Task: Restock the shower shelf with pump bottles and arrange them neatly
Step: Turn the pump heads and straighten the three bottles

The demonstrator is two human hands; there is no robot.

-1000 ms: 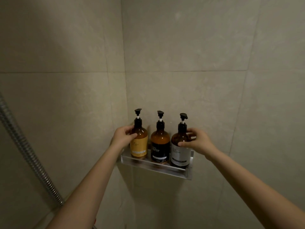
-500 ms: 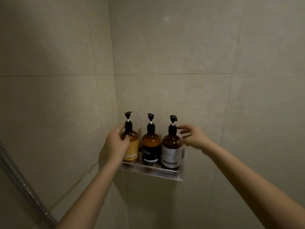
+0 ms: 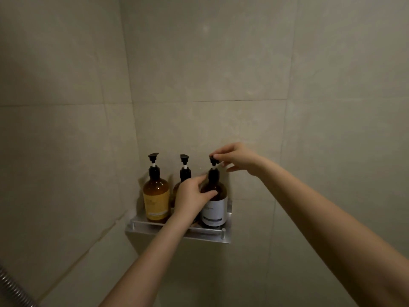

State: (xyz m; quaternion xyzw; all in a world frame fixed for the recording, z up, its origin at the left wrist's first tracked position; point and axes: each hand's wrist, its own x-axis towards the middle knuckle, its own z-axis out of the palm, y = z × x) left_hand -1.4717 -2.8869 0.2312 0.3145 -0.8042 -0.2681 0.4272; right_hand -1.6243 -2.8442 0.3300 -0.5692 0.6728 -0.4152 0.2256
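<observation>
Three amber pump bottles stand in a row on a metal shower shelf [image 3: 225,239] in the tiled corner. The yellow-label bottle [image 3: 156,196] is at the left. The middle bottle [image 3: 185,169] is mostly hidden behind my left hand [image 3: 190,199]. My left hand wraps the shoulder of the white-label bottle [image 3: 214,209] at the right. My right hand [image 3: 238,157] pinches that bottle's black pump head [image 3: 213,161] between thumb and fingers.
Beige tiled walls meet in a corner just left of the shelf. A ribbed metal shower hose [image 3: 13,291] crosses the lower left corner of the view.
My left hand left the yellow-label bottle and moved right onto the white-label bottle. My right hand rose from that bottle's body to its pump head.
</observation>
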